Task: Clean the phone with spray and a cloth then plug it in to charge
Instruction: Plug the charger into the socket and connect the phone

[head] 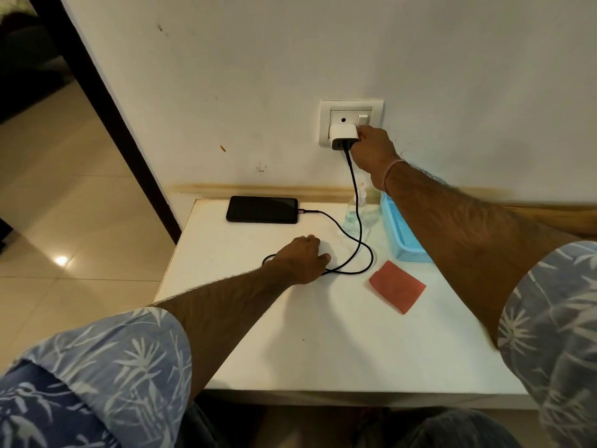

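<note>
The right hand (pixel 371 150) touches the wall socket (pixel 351 122) at the switch just beside the white charger (pixel 343 134), its fingers hidden, while the left hand (pixel 303 258) rests on the black cable (pixel 361 244), grip unclear, with the plugged-in phone (pixel 262 209) beyond it and the red cloth (pixel 397 286) to its right.

The left arm (pixel 232 295) reaches forward and low. The left hand (pixel 302 258) lies palm down, fingers loosely bent. The right arm (pixel 458 221) stretches up and ahead, almost straight. The right hand (pixel 371 150) shows its back, and its fingers are mostly hidden.
</note>
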Tool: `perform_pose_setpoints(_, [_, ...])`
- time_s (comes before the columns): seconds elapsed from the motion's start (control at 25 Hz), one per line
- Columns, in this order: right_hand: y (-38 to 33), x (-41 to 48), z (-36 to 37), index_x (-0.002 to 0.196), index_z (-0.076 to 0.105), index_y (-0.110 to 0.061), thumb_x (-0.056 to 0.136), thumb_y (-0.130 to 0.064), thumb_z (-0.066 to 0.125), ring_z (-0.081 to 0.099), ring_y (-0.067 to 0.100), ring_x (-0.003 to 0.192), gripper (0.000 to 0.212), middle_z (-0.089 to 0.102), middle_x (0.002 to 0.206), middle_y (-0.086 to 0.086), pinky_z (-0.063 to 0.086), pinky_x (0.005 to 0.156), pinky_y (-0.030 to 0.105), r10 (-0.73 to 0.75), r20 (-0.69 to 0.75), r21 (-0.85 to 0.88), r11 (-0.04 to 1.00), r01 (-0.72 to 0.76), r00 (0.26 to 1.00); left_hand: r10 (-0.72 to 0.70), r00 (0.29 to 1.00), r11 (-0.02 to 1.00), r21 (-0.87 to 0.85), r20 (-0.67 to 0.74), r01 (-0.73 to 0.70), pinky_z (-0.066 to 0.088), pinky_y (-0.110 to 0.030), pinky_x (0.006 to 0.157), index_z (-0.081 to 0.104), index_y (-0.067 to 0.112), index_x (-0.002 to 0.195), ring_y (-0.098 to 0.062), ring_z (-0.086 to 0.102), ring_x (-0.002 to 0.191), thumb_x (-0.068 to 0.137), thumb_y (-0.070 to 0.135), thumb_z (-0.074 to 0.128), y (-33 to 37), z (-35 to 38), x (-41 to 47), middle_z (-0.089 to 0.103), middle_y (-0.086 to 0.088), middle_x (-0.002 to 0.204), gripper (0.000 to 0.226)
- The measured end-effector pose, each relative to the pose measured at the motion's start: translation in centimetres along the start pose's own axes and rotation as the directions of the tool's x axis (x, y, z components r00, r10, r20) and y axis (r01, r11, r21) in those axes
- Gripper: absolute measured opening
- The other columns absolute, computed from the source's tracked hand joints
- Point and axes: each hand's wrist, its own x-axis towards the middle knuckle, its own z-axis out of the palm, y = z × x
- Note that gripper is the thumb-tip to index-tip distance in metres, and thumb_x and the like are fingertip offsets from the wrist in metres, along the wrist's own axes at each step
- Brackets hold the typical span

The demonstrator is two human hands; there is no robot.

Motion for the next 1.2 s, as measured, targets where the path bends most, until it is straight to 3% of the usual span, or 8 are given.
perform_pose_setpoints(0.28, [0.0, 0.1, -0.3, 0.124, 0.059, -0.008, 0.089, 0.004, 0.046, 0.055, 0.027, 0.113, 0.039, 0.061, 0.120, 0.014, 0.045, 0.094, 0.031, -0.009, 0.035, -0.043, 0.999, 0.010, 0.999, 0.009, 1.000, 1.000, 0.001, -0.012, -0.009, 0.040, -0.038, 0.099, 0.042, 0.004, 0.141, -0.031, 0.048, 0.126, 0.102, 0.039, 0.045, -0.1, 0.0, -0.1, 0.051, -0.017, 0.139, 0.052])
perform_pose_setpoints(0.4, [0.0, 0.1, -0.9, 0.095, 0.061, -0.009, 0.088, 0.006, 0.044, 0.051, 0.025, 0.099, 0.024, 0.059, 0.095, 0.007, 0.045, 0.080, 0.027, -0.004, 0.048, -0.051, 0.999, 0.006, 0.999, 0.008, 1.000, 1.000, 0.005, -0.007, -0.008, 0.040, -0.038, 0.100, 0.041, 0.004, 0.142, -0.032, 0.048, 0.127, 0.102, 0.040, 0.047, -0.1, 0.0, 0.0, 0.051, -0.018, 0.141, 0.054])
perform_pose_setpoints(0.48, [-0.3, -0.7, -1.3, 0.077, 0.054, -0.017, 0.086, 0.005, 0.047, 0.049, 0.021, 0.092, 0.025, 0.052, 0.080, -0.003, 0.042, 0.070, 0.023, 0.017, -0.032, -0.007, 1.000, -0.017, 0.999, 0.014, 1.000, 1.000, -0.018, 0.008, -0.013, 0.039, -0.038, 0.104, 0.039, 0.006, 0.145, -0.031, 0.046, 0.130, 0.101, 0.042, 0.048, -0.2, -0.2, -0.1, 0.049, -0.017, 0.144, 0.058])
perform_pose_setpoints(0.56, [-0.6, -2.5, -1.2, 0.094, 0.062, -0.016, 0.085, 0.001, 0.054, 0.053, 0.015, 0.095, 0.022, 0.060, 0.093, -0.005, 0.046, 0.078, 0.020, 0.004, -0.213, 0.082, 0.996, 0.014, 0.977, 0.029, 1.000, 0.998, -0.058, -0.011, -0.030, 0.036, -0.039, 0.109, 0.038, 0.009, 0.149, -0.030, 0.043, 0.135, 0.100, 0.043, 0.053, -1.0, -0.8, -0.3, 0.047, -0.014, 0.149, 0.061])
perform_pose_setpoints(0.64, [-0.5, -4.8, -0.5, 0.107, 0.062, -0.014, 0.080, 0.001, 0.060, 0.060, 0.011, 0.094, 0.031, 0.066, 0.105, -0.002, 0.048, 0.083, 0.018, -0.109, -0.363, 0.099, 0.983, 0.154, 0.925, 0.018, 0.995, 0.997, -0.077, -0.096, -0.025, 0.035, -0.040, 0.111, 0.041, 0.014, 0.148, -0.028, 0.040, 0.137, 0.095, 0.041, 0.061, -2.7, -2.0, -0.5, 0.047, -0.010, 0.149, 0.063])
perform_pose_setpoints(0.72, [0.2, -7.0, 0.7, 0.101, 0.061, -0.012, 0.076, 0.001, 0.062, 0.061, 0.010, 0.079, 0.028, 0.067, 0.098, 0.000, 0.050, 0.074, 0.016, -0.279, -0.401, 0.044, 0.946, 0.322, 0.873, -0.020, 0.979, 0.999, -0.050, -0.200, 0.010, 0.037, -0.043, 0.111, 0.045, 0.016, 0.145, -0.029, 0.038, 0.136, 0.090, 0.040, 0.068, -4.9, -3.5, -0.3, 0.049, -0.010, 0.146, 0.064])
perform_pose_setpoints(0.92, [3.3, -9.3, 4.9, 0.091, 0.061, -0.012, 0.077, -0.001, 0.061, 0.055, 0.009, 0.066, 0.017, 0.063, 0.085, -0.001, 0.044, 0.061, 0.013, -0.452, -0.212, -0.037, 0.890, 0.455, 0.866, -0.093, 0.954, 0.991, 0.062, -0.287, 0.115, 0.035, -0.045, 0.108, 0.043, 0.017, 0.144, -0.032, 0.036, 0.135, 0.082, 0.042, 0.075, -9.7, -6.7, 1.5, 0.047, -0.011, 0.144, 0.074])
perform_pose_setpoints(1.2, [7.5, -5.3, 10.9, 0.108, 0.062, -0.006, 0.080, 0.002, 0.057, 0.057, 0.028, 0.105, 0.030, 0.064, 0.110, 0.011, 0.049, 0.086, 0.034, -0.248, 0.128, -0.285, 0.918, 0.276, 0.960, -0.164, 0.972, 0.974, 0.127, -0.171, 0.187, 0.032, -0.046, 0.108, 0.034, 0.019, 0.149, -0.033, 0.037, 0.134, 0.069, 0.048, 0.085, -13.7, -9.2, 4.3, 0.043, -0.010, 0.147, 0.099])
